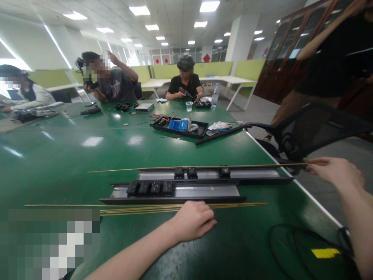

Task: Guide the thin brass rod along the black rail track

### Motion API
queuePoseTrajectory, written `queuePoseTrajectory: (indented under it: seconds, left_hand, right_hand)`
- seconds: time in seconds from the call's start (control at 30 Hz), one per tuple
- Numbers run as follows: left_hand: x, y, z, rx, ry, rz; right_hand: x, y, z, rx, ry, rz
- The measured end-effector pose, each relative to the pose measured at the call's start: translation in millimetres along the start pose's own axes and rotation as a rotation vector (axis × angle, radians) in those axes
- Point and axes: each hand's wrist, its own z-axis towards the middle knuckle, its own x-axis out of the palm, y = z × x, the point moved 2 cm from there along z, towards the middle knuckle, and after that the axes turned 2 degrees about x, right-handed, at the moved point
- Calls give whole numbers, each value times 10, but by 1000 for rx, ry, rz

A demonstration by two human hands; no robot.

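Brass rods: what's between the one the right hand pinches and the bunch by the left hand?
A far socket strip and a near socket strip, side by side on the green table, in the head view.

Long brass rod point(122, 170); nearer rod bundle point(140, 210), flat

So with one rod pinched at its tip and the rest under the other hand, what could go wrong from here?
1. The right hand pinches only the end of the long brass rod, past the table edge; so thin a rod could bend or slip out.
2. That end is close to the black office chair and might snag on it.
3. The loose brass rods under the left hand could roll or scatter if nudged.
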Motion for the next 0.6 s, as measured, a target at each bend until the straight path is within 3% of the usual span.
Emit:
queuePoseTrajectory:
  seconds: [0.6]
  left_hand:
    - [-7, -5, 0, 3, 2, 0]
  right_hand:
    - [0, -36, -15, 45, -49, 5]
